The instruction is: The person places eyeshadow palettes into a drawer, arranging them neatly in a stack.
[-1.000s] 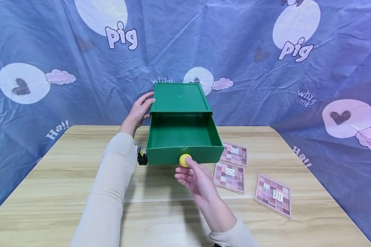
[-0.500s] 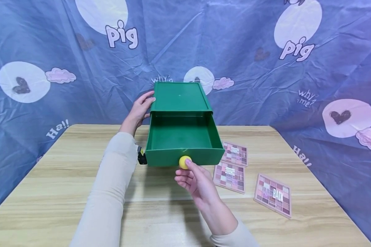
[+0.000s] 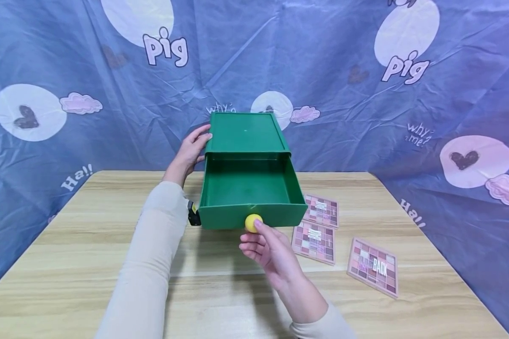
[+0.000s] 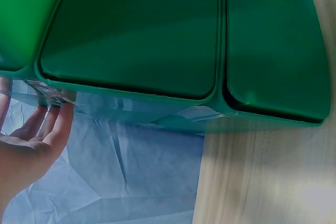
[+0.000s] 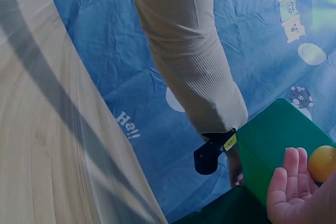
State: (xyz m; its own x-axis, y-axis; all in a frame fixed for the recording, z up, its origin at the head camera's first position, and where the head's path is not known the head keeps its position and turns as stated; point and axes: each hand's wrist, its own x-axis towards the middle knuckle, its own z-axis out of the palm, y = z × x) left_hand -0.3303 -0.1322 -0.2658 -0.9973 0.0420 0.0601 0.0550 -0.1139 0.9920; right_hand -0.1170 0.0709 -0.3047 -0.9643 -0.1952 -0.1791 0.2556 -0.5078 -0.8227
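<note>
A green drawer unit (image 3: pixel 246 133) stands on the table, its top drawer (image 3: pixel 248 182) pulled well out with a bare inside. My right hand (image 3: pixel 275 256) pinches the round yellow knob (image 3: pixel 253 223) on the drawer front, thumb on top and the other fingers loosely curled below. In the right wrist view the knob (image 5: pixel 322 164) shows beside those fingers. My left hand (image 3: pixel 190 151) presses against the unit's left side, near the back. The left wrist view shows its fingers (image 4: pixel 60 129) at the side wall, beside lower drawer fronts (image 4: pixel 136 30).
Right of the drawer, two pink eyeshadow palettes (image 3: pixel 314 241) lie on the wooden table (image 3: pixel 89 263), one behind the other. A third palette (image 3: pixel 373 267) lies farther right, nearer the front. A blue printed cloth (image 3: pixel 339 113) hangs behind and around the table.
The drawer has come out slightly towards me, with my right hand on its knob throughout. My left hand stays at the unit's side. The palettes have not moved.
</note>
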